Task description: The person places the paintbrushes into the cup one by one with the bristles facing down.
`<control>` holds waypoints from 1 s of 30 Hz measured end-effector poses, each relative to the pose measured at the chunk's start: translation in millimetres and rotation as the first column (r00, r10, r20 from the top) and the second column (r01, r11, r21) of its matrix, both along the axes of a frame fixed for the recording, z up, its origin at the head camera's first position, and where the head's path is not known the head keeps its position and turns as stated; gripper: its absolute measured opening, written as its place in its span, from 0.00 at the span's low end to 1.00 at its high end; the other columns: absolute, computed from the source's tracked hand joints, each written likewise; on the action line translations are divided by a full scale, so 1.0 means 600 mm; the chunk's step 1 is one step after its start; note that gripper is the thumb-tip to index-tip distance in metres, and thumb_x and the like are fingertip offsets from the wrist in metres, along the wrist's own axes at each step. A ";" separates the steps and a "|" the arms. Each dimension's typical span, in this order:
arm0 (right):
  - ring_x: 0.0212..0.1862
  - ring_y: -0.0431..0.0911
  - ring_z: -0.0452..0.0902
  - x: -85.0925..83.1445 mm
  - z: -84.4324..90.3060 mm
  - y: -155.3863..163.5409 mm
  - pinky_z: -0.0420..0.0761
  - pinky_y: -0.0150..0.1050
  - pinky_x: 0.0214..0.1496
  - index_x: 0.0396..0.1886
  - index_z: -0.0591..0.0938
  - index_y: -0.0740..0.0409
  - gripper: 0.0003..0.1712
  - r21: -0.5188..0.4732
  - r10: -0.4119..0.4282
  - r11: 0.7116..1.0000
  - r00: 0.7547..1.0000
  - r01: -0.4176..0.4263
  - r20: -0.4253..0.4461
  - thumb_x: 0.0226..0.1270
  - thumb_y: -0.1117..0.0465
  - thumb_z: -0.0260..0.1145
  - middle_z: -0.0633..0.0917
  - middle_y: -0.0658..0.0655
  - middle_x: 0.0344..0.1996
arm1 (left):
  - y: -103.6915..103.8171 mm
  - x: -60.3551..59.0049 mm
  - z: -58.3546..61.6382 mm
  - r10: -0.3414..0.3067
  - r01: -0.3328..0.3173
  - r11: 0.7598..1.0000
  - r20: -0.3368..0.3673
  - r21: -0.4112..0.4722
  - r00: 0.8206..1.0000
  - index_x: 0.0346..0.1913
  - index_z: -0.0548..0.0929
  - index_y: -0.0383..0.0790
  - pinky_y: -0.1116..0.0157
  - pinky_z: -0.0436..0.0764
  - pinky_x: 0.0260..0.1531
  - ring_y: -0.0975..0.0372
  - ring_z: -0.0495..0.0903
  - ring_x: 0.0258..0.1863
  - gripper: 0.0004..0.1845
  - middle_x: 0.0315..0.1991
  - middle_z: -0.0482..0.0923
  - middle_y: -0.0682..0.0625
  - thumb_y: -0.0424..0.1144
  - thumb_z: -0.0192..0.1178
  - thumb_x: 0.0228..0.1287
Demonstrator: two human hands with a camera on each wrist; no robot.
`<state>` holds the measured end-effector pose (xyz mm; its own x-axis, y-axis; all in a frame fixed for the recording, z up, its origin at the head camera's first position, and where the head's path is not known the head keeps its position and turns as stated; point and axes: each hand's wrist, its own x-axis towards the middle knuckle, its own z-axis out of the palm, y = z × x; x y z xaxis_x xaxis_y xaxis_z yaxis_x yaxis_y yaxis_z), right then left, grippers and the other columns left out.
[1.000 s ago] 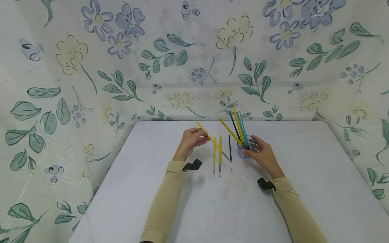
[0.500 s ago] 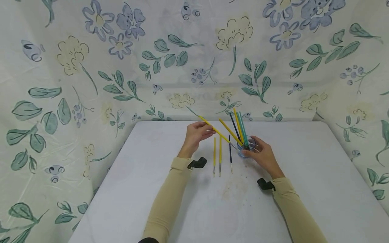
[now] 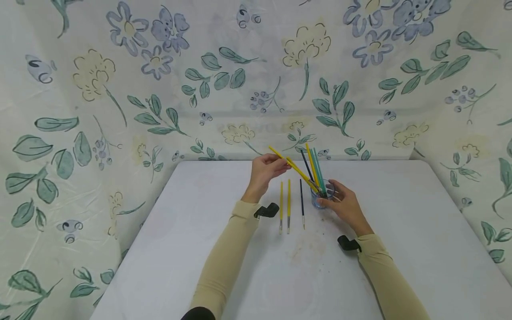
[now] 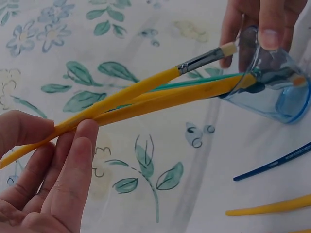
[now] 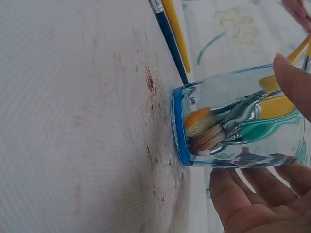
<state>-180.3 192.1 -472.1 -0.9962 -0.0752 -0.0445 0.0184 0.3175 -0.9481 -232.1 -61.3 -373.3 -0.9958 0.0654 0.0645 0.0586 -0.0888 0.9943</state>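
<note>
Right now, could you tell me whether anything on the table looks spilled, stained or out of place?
Yes: reddish-brown specks stain the table beside the blue-rimmed glass. In the head view, three brushes lie in a row nearby. Nothing is tipped over.

L hand (image 3: 267, 168) raised off the table (image 3: 200, 249), far of centre, thumb and fingers (image 4: 73, 160) pinching a yellow paintbrush (image 4: 131, 94); forearm in tan sleeve runs straight back toward near edge. R hand (image 3: 343, 203) low on table, right of centre, fingers (image 5: 243, 204) and thumb curled round a blue glass cup (image 5: 233, 121). Black strap w/ cam on each wrist; both elbows bent, arms angled inward.
</note>
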 end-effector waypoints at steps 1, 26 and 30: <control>0.79 0.64 0.63 0.000 0.000 0.000 0.70 0.54 0.78 0.82 0.59 0.55 0.55 0.003 0.000 1.000 1.000 0.000 0.000 0.62 0.50 0.78 0.68 0.67 0.77 | 0.002 -0.001 0.000 0.000 0.000 1.000 -0.003 0.002 1.000 0.51 0.83 0.26 0.63 0.90 0.47 0.63 0.90 0.34 0.13 0.44 0.89 0.37 0.31 0.67 0.67; 0.79 0.63 0.63 -0.002 -0.001 -0.003 0.69 0.55 0.78 0.82 0.60 0.54 0.53 0.005 -0.013 1.000 1.000 0.013 0.009 0.63 0.52 0.77 0.69 0.66 0.77 | 0.043 -0.014 -0.026 -0.092 0.090 0.992 -0.016 -0.093 0.996 0.46 0.84 0.25 0.64 0.91 0.43 0.63 0.89 0.31 0.10 0.39 0.88 0.38 0.28 0.67 0.66; 0.80 0.63 0.62 -0.001 0.001 -0.003 0.69 0.55 0.79 0.82 0.59 0.54 0.53 0.009 -0.007 1.000 1.000 0.007 0.009 0.64 0.51 0.77 0.68 0.67 0.77 | 0.047 -0.013 -0.028 -0.103 0.101 0.987 -0.013 -0.125 0.995 0.46 0.84 0.26 0.64 0.91 0.43 0.64 0.89 0.32 0.10 0.40 0.89 0.37 0.29 0.68 0.66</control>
